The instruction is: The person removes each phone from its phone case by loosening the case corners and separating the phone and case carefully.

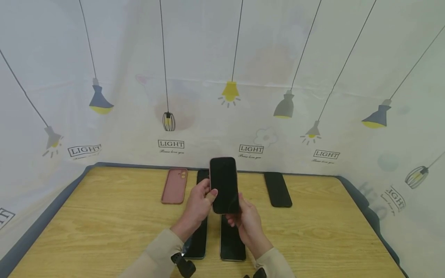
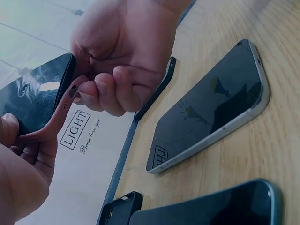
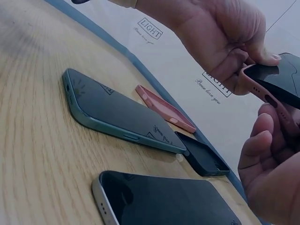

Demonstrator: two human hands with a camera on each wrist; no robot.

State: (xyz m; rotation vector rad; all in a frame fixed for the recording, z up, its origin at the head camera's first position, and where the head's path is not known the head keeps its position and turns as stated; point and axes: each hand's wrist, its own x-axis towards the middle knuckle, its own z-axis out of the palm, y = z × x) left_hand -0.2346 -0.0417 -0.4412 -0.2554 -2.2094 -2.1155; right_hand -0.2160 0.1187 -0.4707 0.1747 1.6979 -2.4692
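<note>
Both hands are occupied, raised over the middle of the wooden table (image 1: 114, 231), holding one dark-screened phone (image 1: 223, 185) between them, screen toward the wearer. Phone lies within a pink case (image 2: 58, 115); at the near end, the wrist views show the phone's edge apart from the rim, so not flush there. Left hand (image 1: 197, 202) grips the left side, thumb over the screen's edge, fingers behind. Right hand (image 1: 249, 221) holds the near right corner, fingers curled at the case's near edge; exact thumb contact cannot be told. Below, on the table: a teal-edged phone (image 3: 119, 115) to the left, under the left wrist, and a silver-edged phone (image 1: 233, 245) just right of it, both screen up. Beyond the teal one, a black case (image 3: 201, 157), hollow side up. Far left of that, a second pink case (image 1: 174, 187), also hollow side up. Far right, a flat black phone-shaped object (image 1: 278, 189); phone or case, cannot tell. Behind everything, a pale cloth (image 1: 132, 77) printed with hanging lamps.
</note>
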